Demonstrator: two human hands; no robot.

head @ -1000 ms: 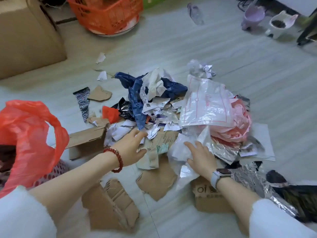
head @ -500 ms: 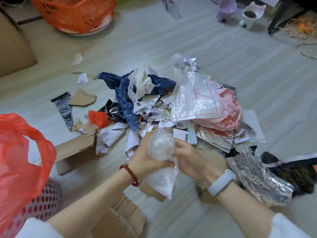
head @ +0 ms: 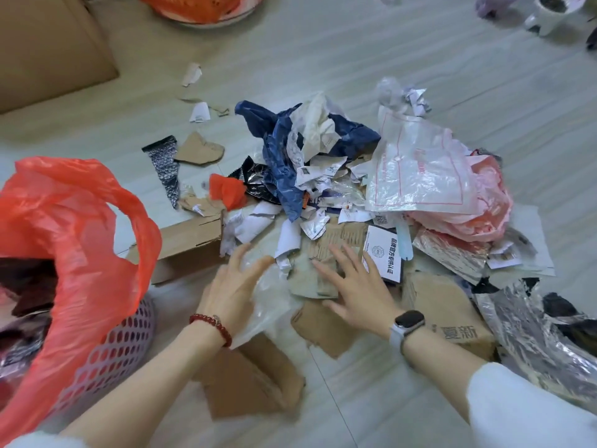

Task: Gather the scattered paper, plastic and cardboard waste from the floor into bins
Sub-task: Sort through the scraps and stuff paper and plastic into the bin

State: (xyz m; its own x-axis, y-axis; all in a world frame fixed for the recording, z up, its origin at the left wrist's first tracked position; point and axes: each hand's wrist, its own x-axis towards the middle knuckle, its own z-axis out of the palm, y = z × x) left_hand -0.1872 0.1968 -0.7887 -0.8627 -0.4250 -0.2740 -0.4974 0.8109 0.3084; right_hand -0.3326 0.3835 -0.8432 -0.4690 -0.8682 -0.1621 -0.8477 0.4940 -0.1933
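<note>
Head view: the left hand (head: 234, 286) rests spread on a clear plastic bag (head: 268, 305), grip wide. Beside it, the right hand (head: 358, 286) presses torn cardboard (head: 310, 279), fingers straight, grip wide.

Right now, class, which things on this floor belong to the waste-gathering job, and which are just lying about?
Part of the job:
clear plastic bag under the left hand
torn cardboard under the right hand
blue crumpled paper
red bin liner
lilac basket

Just lying about:
white mug
big cardboard box
</note>
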